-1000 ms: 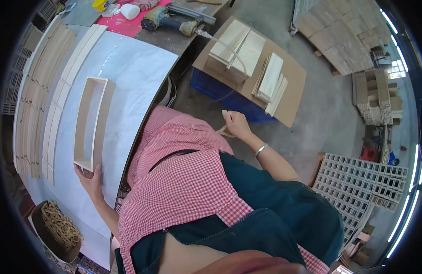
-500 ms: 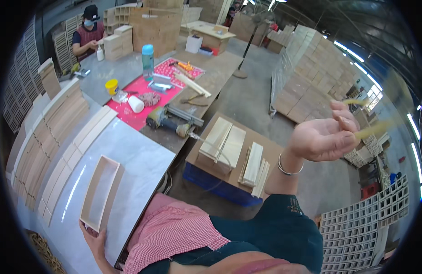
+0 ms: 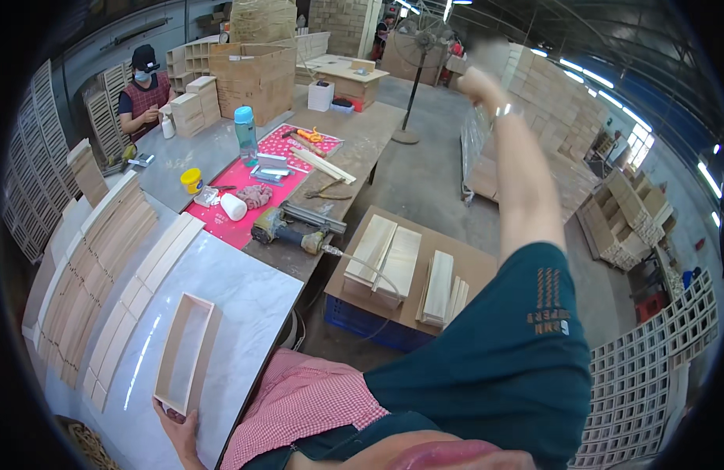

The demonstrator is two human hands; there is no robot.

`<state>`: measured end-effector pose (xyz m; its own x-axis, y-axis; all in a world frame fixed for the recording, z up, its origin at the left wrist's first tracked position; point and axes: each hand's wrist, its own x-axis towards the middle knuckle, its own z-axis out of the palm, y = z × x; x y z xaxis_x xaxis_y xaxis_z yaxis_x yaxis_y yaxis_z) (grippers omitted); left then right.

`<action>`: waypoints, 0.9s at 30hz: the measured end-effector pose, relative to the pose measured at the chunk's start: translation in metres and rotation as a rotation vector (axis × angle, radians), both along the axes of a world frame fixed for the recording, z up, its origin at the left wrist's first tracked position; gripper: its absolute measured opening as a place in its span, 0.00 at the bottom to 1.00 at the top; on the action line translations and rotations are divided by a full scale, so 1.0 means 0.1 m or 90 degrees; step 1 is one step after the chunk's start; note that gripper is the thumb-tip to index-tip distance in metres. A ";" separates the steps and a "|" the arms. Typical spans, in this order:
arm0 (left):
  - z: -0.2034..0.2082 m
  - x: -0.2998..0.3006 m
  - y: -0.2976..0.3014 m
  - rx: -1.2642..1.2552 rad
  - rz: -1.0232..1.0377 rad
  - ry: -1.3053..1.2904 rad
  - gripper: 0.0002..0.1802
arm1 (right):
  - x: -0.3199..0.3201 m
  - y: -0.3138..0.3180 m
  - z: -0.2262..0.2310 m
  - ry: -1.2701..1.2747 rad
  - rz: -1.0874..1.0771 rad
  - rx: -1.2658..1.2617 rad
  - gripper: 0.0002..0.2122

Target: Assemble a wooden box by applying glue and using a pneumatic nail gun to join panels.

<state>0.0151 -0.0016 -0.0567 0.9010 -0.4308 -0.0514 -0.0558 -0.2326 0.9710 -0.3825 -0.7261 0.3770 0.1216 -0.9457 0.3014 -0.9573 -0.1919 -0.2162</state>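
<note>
At lower left of the frame, the left hand (image 3: 176, 429) is partly closed about the lower end of a rectangular wooden frame (image 3: 202, 360), thumb and fingers against it. The wooden frame lies lengthwise on a white marbled tabletop (image 3: 248, 294). The right hand (image 3: 478, 84) is raised at arm's length, upper centre; blur prevents determining its finger opening or whether it holds anything. Left of the wooden frame lie a row of pale wood strips (image 3: 136, 304) and stacked boards (image 3: 103, 274). At centre, a pneumatic nailer (image 3: 287, 233) rests beyond the tabletop; farther up stands a turquoise bottle (image 3: 246, 139). A co-worker (image 3: 148, 95) occupies the upper left.
</note>
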 end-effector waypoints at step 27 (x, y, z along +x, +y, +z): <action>0.08 -0.02 -0.14 -0.040 -0.064 -0.020 0.56 | -0.46 0.70 -2.94 -0.350 0.027 -0.636 0.10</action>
